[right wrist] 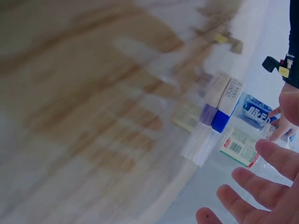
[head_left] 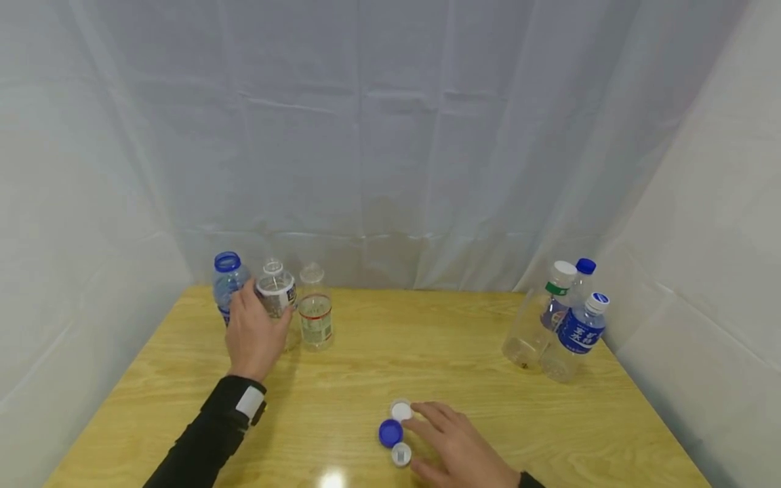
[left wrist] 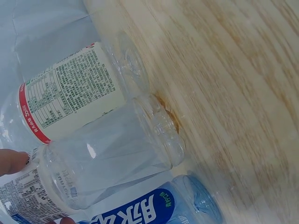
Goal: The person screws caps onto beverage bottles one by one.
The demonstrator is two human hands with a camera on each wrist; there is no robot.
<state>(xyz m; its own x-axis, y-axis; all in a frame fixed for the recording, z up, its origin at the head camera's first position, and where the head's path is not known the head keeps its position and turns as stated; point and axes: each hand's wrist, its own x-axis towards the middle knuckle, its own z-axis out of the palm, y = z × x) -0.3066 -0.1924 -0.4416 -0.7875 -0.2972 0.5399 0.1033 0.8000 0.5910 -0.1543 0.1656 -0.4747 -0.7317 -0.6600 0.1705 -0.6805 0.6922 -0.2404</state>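
Note:
In the head view, my left hand [head_left: 255, 341] reaches to the back left and holds a clear plastic bottle [head_left: 276, 288] by its label; it has no cap on. The left wrist view shows the thumb and a fingertip on that label [left wrist: 29, 198]. On its left stands a blue-tinted open bottle [head_left: 229, 279], on its right a clear bottle with a red-striped label [head_left: 316, 324]. Near the front, my right hand [head_left: 457, 444] hovers beside three caps, fingers spread and holding nothing: a white cap [head_left: 401, 411], a blue cap [head_left: 390, 433] and a smaller white cap [head_left: 401, 455].
Three capped bottles stand together at the right of the wooden table [head_left: 366, 379]: one with a green band [head_left: 556, 288], one with a blue label [head_left: 579, 332], and one with a dark blue cap [head_left: 586, 266] behind them. A pale curtain [head_left: 390, 169] hangs behind the table.

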